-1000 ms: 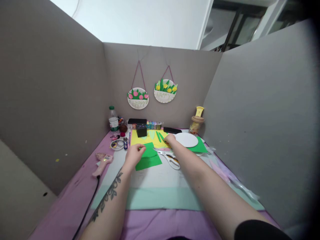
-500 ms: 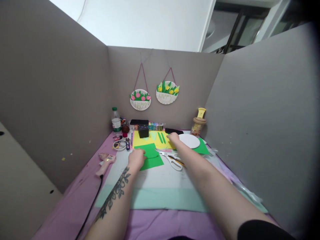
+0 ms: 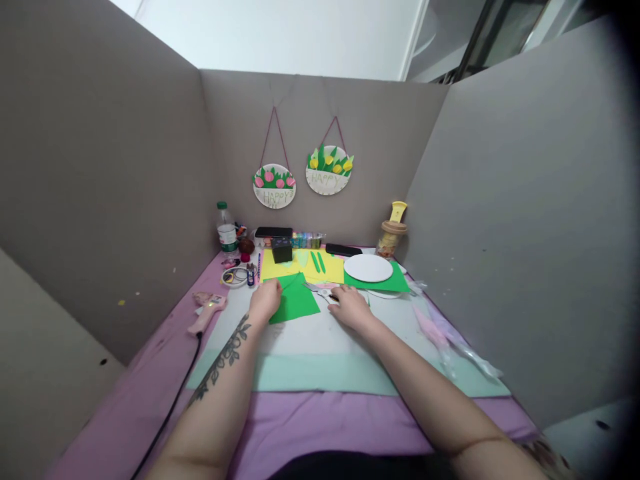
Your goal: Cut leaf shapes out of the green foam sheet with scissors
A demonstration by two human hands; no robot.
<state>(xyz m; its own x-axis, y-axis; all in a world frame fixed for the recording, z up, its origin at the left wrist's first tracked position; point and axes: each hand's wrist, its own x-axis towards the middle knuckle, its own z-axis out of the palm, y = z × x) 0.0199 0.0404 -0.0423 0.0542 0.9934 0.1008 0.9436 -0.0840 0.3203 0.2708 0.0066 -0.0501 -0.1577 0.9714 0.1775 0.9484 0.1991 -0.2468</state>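
My left hand (image 3: 267,300) is closed at the left edge of a green paper sheet (image 3: 299,303). A thin green paper strip (image 3: 293,281) sticks out from its fingers over the sheet's upper part. To the right, my right hand (image 3: 351,307) has its fingers curled over the handles of white-handled scissors (image 3: 323,293). The blades point left toward the green sheet, and the handles are mostly hidden. Behind lies a yellow sheet (image 3: 275,271) with two narrow green leaf shapes (image 3: 318,263) on it.
White paper plates (image 3: 368,268) lie on green paper (image 3: 400,283) at right. A pink glue gun (image 3: 207,313) with a black cord, tape roll (image 3: 233,277), black box (image 3: 282,251) and bottle (image 3: 227,233) stand left. Plastic bags (image 3: 445,340) lie right. Two flower plates (image 3: 329,171) hang behind.
My right hand has come back from the yellow sheet beside the plates to the scissors. My left hand has shifted the thin strip toward the green sheet's top edge. The view has tilted slightly.
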